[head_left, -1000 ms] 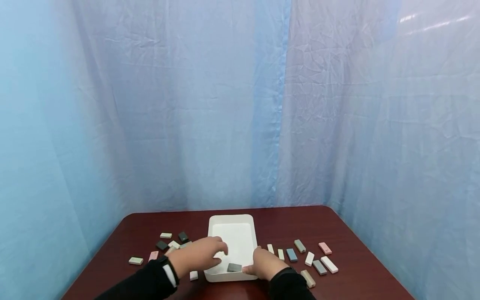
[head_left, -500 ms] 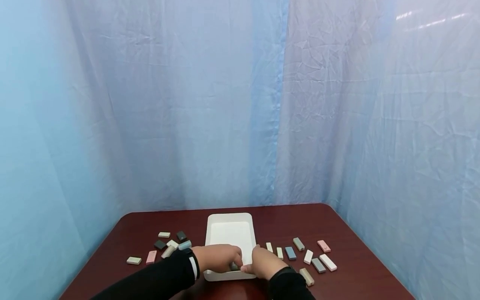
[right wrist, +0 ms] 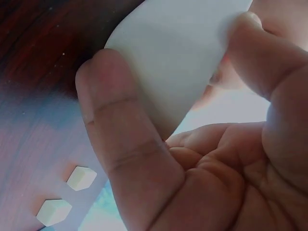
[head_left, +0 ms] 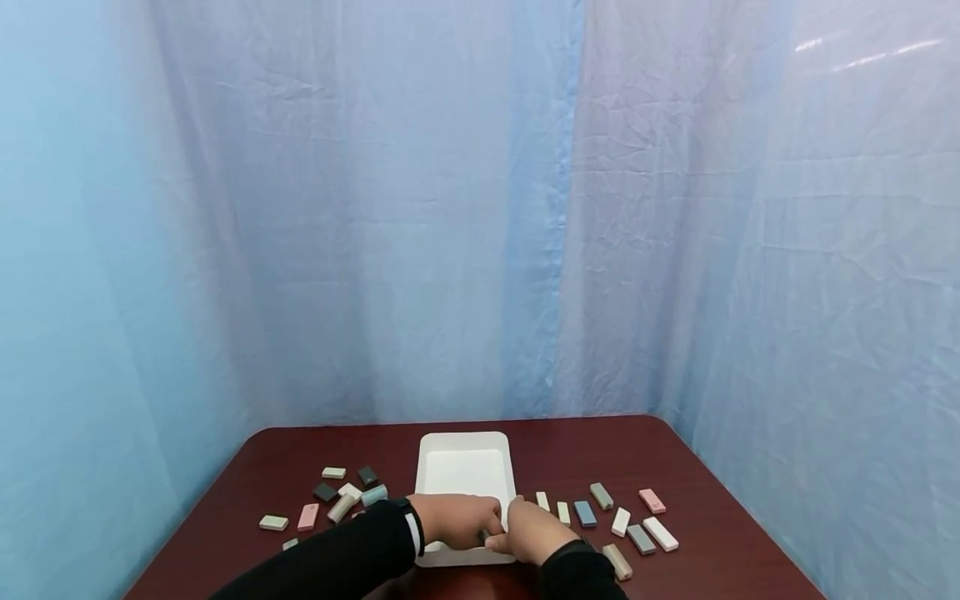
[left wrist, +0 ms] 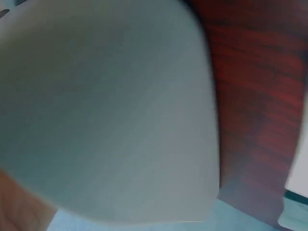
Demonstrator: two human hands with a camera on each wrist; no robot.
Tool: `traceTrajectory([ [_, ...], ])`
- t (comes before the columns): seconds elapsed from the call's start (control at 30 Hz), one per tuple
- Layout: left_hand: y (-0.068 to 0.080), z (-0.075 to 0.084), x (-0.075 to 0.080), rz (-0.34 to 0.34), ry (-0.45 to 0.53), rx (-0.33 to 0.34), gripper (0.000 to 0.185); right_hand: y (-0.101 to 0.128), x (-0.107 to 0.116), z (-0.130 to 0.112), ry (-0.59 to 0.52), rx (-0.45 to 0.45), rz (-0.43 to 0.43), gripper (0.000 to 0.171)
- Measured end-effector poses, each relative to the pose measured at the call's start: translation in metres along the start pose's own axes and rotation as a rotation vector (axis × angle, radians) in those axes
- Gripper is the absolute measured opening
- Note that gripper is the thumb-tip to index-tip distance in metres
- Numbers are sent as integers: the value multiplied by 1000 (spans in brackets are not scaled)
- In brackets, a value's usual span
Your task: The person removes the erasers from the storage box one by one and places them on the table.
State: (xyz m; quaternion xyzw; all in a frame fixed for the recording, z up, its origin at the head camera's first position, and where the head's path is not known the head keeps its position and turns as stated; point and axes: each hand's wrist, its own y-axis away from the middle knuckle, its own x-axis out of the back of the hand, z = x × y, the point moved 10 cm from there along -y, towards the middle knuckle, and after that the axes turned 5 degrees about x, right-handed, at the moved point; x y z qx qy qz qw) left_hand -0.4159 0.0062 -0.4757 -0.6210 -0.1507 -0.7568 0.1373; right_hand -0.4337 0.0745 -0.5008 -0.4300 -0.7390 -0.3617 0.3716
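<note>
A white rectangular tray (head_left: 465,463) stands on the table in the head view. Over its near end, my left hand (head_left: 456,518) pinches a small grey tile-like block (head_left: 484,534), mostly covered by the fingers. My right hand (head_left: 532,531) grips the near right side of the tray, its thumb beside the block. Seen from the right wrist, fingers (right wrist: 118,106) lie along the outside of the pale tray wall (right wrist: 168,53) and the thumb reaches to its other side. Pale tray wall (left wrist: 120,110) fills most of the left wrist view, with a bit of hand at the lower left.
On the dark red table (head_left: 555,437), several loose blocks lie left of the tray, among them a pink one (head_left: 308,517) and a pale blue one (head_left: 374,495). More lie to the right, including a blue block (head_left: 585,513) and a white one (head_left: 661,534). Blue curtains (head_left: 465,250) hang behind.
My left hand has moved right and down into the tray and taken hold of the grey block, which lay flat there earlier. The right hand has kept its place on the tray.
</note>
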Motion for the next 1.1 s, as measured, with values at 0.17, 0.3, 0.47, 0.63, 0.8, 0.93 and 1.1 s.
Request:
traceTrajectory([
  [0.17, -2, -4, 8, 64, 17, 11, 30, 12, 13, -12, -34, -15, 40, 73],
  [0.3, 11, -27, 25, 216, 45, 160, 30, 21, 22, -18, 5, -45, 69, 73],
  [0.47, 52, -84, 58, 461, 171, 466, 29, 24, 22, -15, 60, -87, 66, 74],
  [0.63, 95, -143, 63, 609, 216, 748, 27, 26, 21, -14, 28, -87, 51, 76],
  [0.8, 116, -173, 38, 535, 185, 882, 25, 24, 16, -17, 29, -69, 42, 78],
  [0.93, 116, -178, 24, 451, 99, 885, 9, 23, 15, -21, 23, -60, 38, 80],
  [1.1, 113, -178, 19, 420, 74, 867, 10, 23, 16, -20, 17, -73, 41, 82],
])
